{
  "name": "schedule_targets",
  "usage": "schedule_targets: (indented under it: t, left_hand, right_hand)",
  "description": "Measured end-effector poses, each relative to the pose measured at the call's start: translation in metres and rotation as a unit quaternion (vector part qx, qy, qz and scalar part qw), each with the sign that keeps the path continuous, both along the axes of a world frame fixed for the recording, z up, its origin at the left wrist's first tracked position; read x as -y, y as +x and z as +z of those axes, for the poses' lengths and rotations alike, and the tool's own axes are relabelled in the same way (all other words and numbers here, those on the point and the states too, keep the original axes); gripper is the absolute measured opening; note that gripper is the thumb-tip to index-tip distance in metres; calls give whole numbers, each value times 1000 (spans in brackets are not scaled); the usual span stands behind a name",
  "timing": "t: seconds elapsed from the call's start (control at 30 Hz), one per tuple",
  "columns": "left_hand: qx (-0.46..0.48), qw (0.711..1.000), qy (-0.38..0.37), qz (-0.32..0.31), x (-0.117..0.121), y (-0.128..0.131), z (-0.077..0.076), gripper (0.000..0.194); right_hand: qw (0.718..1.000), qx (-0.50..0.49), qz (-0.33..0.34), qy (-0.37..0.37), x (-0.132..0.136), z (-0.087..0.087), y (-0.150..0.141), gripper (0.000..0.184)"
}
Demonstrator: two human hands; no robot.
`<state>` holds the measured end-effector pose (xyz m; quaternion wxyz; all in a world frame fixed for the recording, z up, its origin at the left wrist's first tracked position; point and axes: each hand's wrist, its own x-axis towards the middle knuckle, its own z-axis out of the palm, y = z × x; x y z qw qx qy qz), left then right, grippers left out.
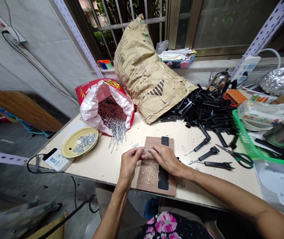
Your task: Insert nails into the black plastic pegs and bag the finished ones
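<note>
My left hand [130,161] and my right hand [165,157] meet over a brown board [149,176] with black pads at the table's near edge. Both hands are closed in a pinch on a thin metal nail [146,150] held between their fingertips. A few tiny metal pieces [135,145] lie on the table just beyond my left hand. A torn red-and-white bag [92,106] spills several long nails [117,131] toward the board. A yellow plate [68,147] at the left holds small silver washers [84,142].
A big brown paper sack [144,73] lies at the back, with a heap of black plastic parts [206,109] spilling from it. Three assembled black pieces [208,155] and green-handled scissors [239,156] lie to the right. A green basket [251,149] stands at the right edge.
</note>
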<state>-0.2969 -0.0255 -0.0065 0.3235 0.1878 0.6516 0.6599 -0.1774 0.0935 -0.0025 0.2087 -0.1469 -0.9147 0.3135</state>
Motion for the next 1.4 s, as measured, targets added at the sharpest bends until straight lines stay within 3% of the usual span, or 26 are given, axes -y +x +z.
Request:
schedule_targets:
  t: [0.1, 0.17, 0.3, 0.4, 0.53, 0.63, 0.83, 0.93, 1.13, 1.3, 1.4]
  left_hand:
    - [4, 1000, -8, -6, -1, 1, 0, 26]
    - [2, 1000, -16, -13, -2, 2, 0, 27]
    - [50, 998, -34, -27, -6, 5, 0, 32]
    - [117, 992, -43, -30, -7, 6, -1, 36]
    - [127, 991, -41, -25, -7, 7, 1, 36]
    - [96, 995, -32, -16, -6, 9, 4, 35]
    - [46, 998, -35, -22, -8, 10, 5, 32]
    - [47, 998, -39, -33, -8, 10, 3, 32]
    - [46, 997, -46, -45, -10, 9, 2, 33]
    - [34, 998, -40, -44, -12, 11, 2, 32]
    - [47, 996, -52, -56, -13, 14, 3, 33]
  right_hand:
    - [999, -9, 35, -32, -4, 0, 1, 23]
    - [999, -9, 37, -13, -6, -1, 4, 19]
    - [994, 7, 0, 109, -4, -5, 11, 18]
    - [973, 11, 0, 232, -2, -8, 12, 20]
    - [962, -1, 10, 272, -2, -8, 12, 20]
    - [973, 9, 1, 231, -2, -7, 13, 23]
    - [999, 3, 6, 46, -3, -6, 15, 18]
    - [999, -10, 0, 37, -3, -3, 18, 19]
    - [996, 12, 4, 85, -3, 0, 22, 21]
    - [999, -31, -3, -13, -7, -3, 20, 16]
    - [999, -28, -13, -15, -9, -4, 24, 18]
